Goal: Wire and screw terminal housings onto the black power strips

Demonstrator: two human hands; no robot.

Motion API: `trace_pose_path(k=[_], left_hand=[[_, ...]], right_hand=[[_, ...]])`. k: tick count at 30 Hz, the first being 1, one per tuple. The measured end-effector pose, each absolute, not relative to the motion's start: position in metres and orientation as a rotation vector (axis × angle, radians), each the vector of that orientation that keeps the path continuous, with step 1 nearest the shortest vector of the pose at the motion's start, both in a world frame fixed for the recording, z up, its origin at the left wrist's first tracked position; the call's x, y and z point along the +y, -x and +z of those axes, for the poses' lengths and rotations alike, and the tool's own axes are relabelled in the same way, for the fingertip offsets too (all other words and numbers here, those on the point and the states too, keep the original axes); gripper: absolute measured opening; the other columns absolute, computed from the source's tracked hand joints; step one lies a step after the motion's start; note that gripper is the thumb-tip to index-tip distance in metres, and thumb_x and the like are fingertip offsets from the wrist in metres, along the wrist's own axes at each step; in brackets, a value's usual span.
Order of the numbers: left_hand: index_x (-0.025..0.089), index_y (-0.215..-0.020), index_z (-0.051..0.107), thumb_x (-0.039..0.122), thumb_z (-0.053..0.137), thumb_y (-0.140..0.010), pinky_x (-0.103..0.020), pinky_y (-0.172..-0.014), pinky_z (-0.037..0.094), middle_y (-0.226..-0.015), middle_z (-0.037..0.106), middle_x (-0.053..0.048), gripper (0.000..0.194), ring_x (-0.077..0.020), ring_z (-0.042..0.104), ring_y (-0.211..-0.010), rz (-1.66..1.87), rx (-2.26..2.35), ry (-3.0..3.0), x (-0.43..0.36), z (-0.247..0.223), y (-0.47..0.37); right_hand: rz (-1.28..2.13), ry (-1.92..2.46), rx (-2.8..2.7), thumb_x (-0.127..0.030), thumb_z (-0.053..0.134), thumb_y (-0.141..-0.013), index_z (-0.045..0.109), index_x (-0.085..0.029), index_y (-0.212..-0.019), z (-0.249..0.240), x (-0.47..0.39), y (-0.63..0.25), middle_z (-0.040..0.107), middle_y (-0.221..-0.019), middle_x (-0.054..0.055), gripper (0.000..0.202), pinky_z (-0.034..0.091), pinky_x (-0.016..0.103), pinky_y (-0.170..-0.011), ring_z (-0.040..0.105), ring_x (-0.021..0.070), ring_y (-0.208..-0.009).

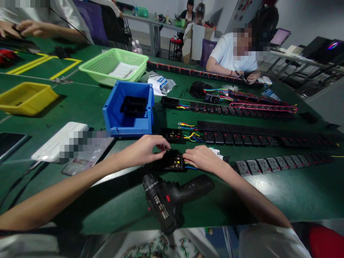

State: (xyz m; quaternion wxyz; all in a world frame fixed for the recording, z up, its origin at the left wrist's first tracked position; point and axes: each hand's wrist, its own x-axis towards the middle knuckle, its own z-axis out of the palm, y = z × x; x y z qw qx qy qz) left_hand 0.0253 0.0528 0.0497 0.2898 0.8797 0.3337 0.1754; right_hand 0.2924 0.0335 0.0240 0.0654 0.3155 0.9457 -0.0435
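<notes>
My left hand (150, 149) is above the left end of a black terminal box (172, 163), its thumb and fingertips pinched on something small that I cannot make out. At the box's right end, my right hand (200, 157) has its fingers bent together by the wires; what they hold, if anything, is hidden. Brass-coloured contacts show inside the open box. Blue and other wires run under my right hand towards a row of grey sockets (272, 165). A black cordless drill (165, 204) lies just in front of the box.
Behind my left hand stands a blue bin (129, 125) with black parts. Further back is a green basket (114, 68); a yellow tray (28, 98), white power bank (60, 141) and phone (12, 145) lie left. More socket strips (239, 139) stretch right. People sit across the table.
</notes>
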Motion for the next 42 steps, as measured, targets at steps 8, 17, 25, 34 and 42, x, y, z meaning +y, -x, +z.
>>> trace_pose_path(k=[8, 17, 25, 34, 42], left_hand=[[0.018, -0.1, 0.065, 0.02, 0.053, -0.085, -0.024, -0.077, 0.05, -0.092, 0.068, -0.003, 0.019, -0.0144, 0.063, -0.083, 0.431, 0.869, -2.328, 0.045, 0.037, -0.049], [0.018, -0.097, 0.065, 0.017, 0.056, -0.085, -0.026, -0.083, 0.048, -0.098, 0.063, -0.005, 0.015, -0.0153, 0.06, -0.09, 0.487, 0.793, -2.418, 0.041, 0.034, -0.055], [0.017, -0.097, 0.066, 0.018, 0.052, -0.09, -0.028, -0.081, 0.047, -0.091, 0.061, -0.005, 0.016, -0.0179, 0.056, -0.09, 0.367, 0.878, -2.618, 0.034, 0.039, -0.064], [0.013, -0.092, 0.061, 0.013, 0.05, -0.089, -0.033, -0.078, 0.047, -0.093, 0.059, -0.008, 0.012, -0.021, 0.055, -0.088, 0.093, 1.028, -2.88, 0.021, 0.048, -0.078], [0.013, -0.088, 0.06, 0.01, 0.052, -0.083, -0.031, -0.079, 0.046, -0.09, 0.061, -0.007, 0.01, -0.0197, 0.057, -0.087, 0.111, 0.971, -2.809, 0.031, 0.048, -0.08]], right_hand=[[-0.16, -0.965, 2.911, -0.035, 0.04, -0.101, 0.063, -0.018, -0.097, 0.027, 0.033, -0.294, 0.065, -0.087, 0.004, 0.028, 0.027, 0.027, -0.064, 0.056, 0.013, -0.071], [-0.223, -1.013, 2.93, -0.036, 0.041, -0.101, 0.063, -0.019, -0.095, 0.035, 0.031, -0.294, 0.064, -0.085, 0.002, 0.028, 0.026, 0.027, -0.064, 0.055, 0.0128, -0.07], [-0.218, -1.02, 2.928, -0.032, 0.044, -0.1, 0.062, -0.018, -0.095, 0.036, 0.03, -0.295, 0.064, -0.087, 0.002, 0.023, 0.026, 0.027, -0.064, 0.055, 0.013, -0.071], [-0.147, -1.034, 2.913, -0.026, 0.05, -0.096, 0.059, -0.018, -0.088, 0.035, 0.03, -0.294, 0.064, -0.083, 0.001, 0.014, 0.022, 0.029, -0.061, 0.055, 0.0128, -0.068], [-0.147, -1.043, 2.921, -0.027, 0.051, -0.095, 0.059, -0.018, -0.085, 0.034, 0.031, -0.293, 0.063, -0.08, 0.0, 0.016, 0.021, 0.03, -0.06, 0.053, 0.0122, -0.066]])
